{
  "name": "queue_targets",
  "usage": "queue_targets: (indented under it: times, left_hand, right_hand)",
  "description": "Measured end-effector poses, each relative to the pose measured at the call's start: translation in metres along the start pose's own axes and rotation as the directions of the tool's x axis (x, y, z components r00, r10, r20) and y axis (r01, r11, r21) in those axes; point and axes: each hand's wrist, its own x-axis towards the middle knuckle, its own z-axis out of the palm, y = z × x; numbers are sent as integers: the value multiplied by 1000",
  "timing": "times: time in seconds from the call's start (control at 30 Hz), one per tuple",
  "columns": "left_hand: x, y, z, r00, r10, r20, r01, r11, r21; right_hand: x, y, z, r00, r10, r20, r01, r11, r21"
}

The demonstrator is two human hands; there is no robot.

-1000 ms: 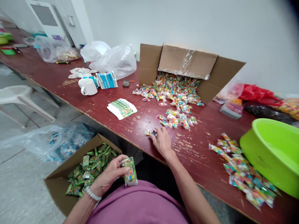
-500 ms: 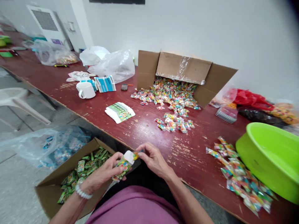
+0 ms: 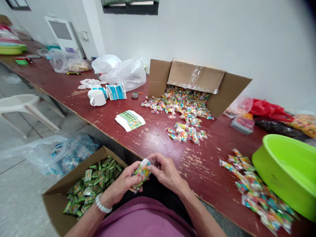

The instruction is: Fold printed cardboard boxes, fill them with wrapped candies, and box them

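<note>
My left hand (image 3: 127, 181), with a beaded bracelet on its wrist, grips a small green printed box (image 3: 140, 176) with a white flap at its top. My right hand (image 3: 164, 169) pinches a wrapped candy packet (image 3: 148, 164) at the box's open end; fingers partly hide it. Below left, a carton (image 3: 55, 205) holds several filled green boxes (image 3: 92, 182). Flat green-and-white boxes (image 3: 130, 120) lie stacked on the red table (image 3: 148, 140). Colourful wrapped candies (image 3: 185, 102) spill from a tipped cardboard box (image 3: 229, 90), with a smaller group (image 3: 185, 132) in front.
A lime green basin (image 3: 274, 174) stands at the right beside more candy packets (image 3: 256, 187). A white mug (image 3: 97, 98), blue-striped box (image 3: 116, 92) and plastic bags (image 3: 125, 74) sit back left. A plastic bag (image 3: 71, 154) and white stool (image 3: 22, 102) are left of the table.
My right hand has brought the candy packet closer against the box's opening. Both hands have shifted slightly right in view, and the camera view has tilted a little.
</note>
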Motion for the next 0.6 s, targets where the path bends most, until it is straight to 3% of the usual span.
queue_targets:
  times: [0.1, 0.17, 0.37, 0.53, 0.6]
  left_hand:
    - [-3, 4, 5, 999, 21, -25, -21, 1000, -8]
    - [-4, 6, 7, 999, 22, -24, -22, 1000, 2]
    - [1, 4, 11, 996, 68, -50, -68, 998, 15]
    - [1, 6, 13, 995, 85, -46, -88, 995, -51]
    - [0, 7, 14, 995, 85, -46, -87, 995, -49]
  right_hand:
    - [0, 2, 0, 988, 25, -155, -27, 1000, -12]
    - [-1, 2, 0, 980, 11, -197, -17, 1000, -26]
    - [-5, -4, 4, 990, -139, -24, 136, 986, -99]
    - [-1, -4, 4, 942, -77, -326, 65, 997, -49]
    - [0, -6, 2, 935, -102, -340, 81, 994, -74]
